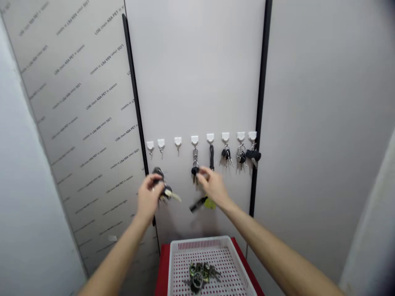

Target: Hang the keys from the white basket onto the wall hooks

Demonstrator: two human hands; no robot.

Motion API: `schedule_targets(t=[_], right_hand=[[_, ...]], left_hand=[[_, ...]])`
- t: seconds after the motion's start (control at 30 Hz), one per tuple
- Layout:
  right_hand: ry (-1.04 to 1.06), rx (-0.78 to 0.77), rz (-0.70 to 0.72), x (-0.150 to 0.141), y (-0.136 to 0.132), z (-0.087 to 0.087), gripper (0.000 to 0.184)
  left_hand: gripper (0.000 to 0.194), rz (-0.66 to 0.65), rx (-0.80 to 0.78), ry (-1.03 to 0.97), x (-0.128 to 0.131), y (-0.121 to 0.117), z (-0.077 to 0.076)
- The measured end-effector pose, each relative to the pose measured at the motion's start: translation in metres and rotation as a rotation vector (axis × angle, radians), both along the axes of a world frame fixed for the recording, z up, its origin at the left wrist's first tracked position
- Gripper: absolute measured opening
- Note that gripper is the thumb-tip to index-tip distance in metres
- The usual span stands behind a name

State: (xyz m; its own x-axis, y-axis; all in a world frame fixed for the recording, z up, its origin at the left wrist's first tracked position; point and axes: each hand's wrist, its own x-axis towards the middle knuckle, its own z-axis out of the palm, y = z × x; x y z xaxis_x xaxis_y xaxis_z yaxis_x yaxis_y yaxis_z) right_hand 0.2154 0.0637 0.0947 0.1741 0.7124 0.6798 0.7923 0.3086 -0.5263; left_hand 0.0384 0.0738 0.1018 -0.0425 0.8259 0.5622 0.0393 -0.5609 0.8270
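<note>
My left hand [149,196] is closed on a bunch of keys [168,191] with black heads, held in front of the wall below the left hooks. My right hand [212,185] has its fingertips pinched at the black head of a second bunch of keys [195,169], which hangs by a metal clip from a white hook [194,139]. Just behind that hand, a black strap [211,154] hangs from the neighbouring hook. A black tag [198,204] and a yellow-green piece [210,203] show below the wrist, partly covered by it.
More key bunches [227,155] hang on the hooks to the right. Three hooks [161,144] at the left carry no keys. Below, a white perforated basket [200,244] holds several keys and metal locks [199,275], on a red surface [163,263]. Black strips [262,74] edge the wall panel.
</note>
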Motion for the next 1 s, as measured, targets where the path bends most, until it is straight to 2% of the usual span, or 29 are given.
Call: schedule_targets(t=[0.03,0.1,0.17,0.23,0.3,0.37,0.4,0.43,0.47,0.5,0.57,0.63,0.67,0.7,0.73,0.77,0.8,0.87,0.93,0.97,1.0], right_hand=[[-0.002,0.041,-0.088,-0.002,0.008,0.017,0.032],[-0.036,-0.016,-0.214,-0.004,0.023,0.040,0.030],[-0.061,-0.095,-0.264,-0.005,0.031,0.052,0.022],[-0.054,-0.070,-0.264,-0.006,0.032,0.066,0.020],[-0.043,0.048,-0.242,-0.007,0.027,0.085,0.022],[-0.079,0.122,-0.188,-0.009,0.017,0.099,0.023],[-0.120,0.107,-0.135,-0.009,0.012,0.099,0.022],[-0.168,0.053,-0.068,-0.009,0.006,0.093,0.021],[-0.223,-0.030,0.009,-0.008,0.000,0.079,0.020],[-0.259,-0.136,0.078,-0.007,-0.007,0.058,0.019],[-0.306,-0.317,0.162,-0.005,-0.021,-0.002,0.018],[-0.270,-0.481,0.201,-0.002,-0.034,-0.067,0.018],[-0.252,-0.540,0.212,0.000,-0.039,-0.093,0.018],[-0.229,-0.573,0.200,0.002,-0.044,-0.111,0.017],[-0.202,-0.588,0.215,0.005,-0.048,-0.120,0.017],[-0.165,-0.565,0.224,0.010,-0.050,-0.118,0.018],[-0.117,-0.505,0.223,0.016,-0.051,-0.107,0.019],[0.004,-0.259,0.138,0.034,-0.047,-0.066,0.023],[0.106,0.042,-0.124,0.054,-0.037,-0.015,0.029],[0.112,0.133,-0.231,0.063,-0.031,0.008,0.032],[0.099,0.144,-0.296,0.072,-0.025,0.026,0.035]], left_hand=[[0.017,-0.039,-0.056,0.082,0.004,-0.009,-0.022],[0.014,-0.122,-0.159,0.230,0.013,-0.023,-0.064],[0.013,-0.206,-0.210,0.371,0.020,-0.034,-0.102],[0.015,-0.297,-0.232,0.524,0.023,-0.041,-0.131],[0.020,-0.385,-0.239,0.703,0.022,-0.044,-0.150],[0.026,-0.450,-0.246,0.875,0.018,-0.044,-0.158],[0.028,-0.468,-0.249,0.938,0.016,-0.043,-0.159],[0.028,-0.472,-0.247,0.974,0.013,-0.040,-0.156],[0.026,-0.454,-0.233,0.979,0.010,-0.038,-0.152],[0.023,-0.419,-0.214,0.961,0.007,-0.034,-0.145],[0.016,-0.326,-0.172,0.886,0.003,-0.027,-0.125],[0.018,-0.251,-0.142,0.795,0.004,-0.021,-0.100],[0.019,-0.239,-0.128,0.748,0.006,-0.019,-0.087],[0.019,-0.239,-0.109,0.701,0.011,-0.017,-0.073],[0.018,-0.244,-0.084,0.655,0.018,-0.015,-0.061],[0.018,-0.248,-0.058,0.612,0.027,-0.014,-0.050],[0.017,-0.250,-0.037,0.573,0.039,-0.012,-0.039],[0.019,-0.234,-0.018,0.489,0.066,-0.005,-0.022],[0.023,-0.198,-0.026,0.380,0.096,0.005,-0.008],[0.024,-0.180,-0.036,0.329,0.111,0.011,-0.002],[0.023,-0.169,-0.047,0.295,0.124,0.017,0.003]])
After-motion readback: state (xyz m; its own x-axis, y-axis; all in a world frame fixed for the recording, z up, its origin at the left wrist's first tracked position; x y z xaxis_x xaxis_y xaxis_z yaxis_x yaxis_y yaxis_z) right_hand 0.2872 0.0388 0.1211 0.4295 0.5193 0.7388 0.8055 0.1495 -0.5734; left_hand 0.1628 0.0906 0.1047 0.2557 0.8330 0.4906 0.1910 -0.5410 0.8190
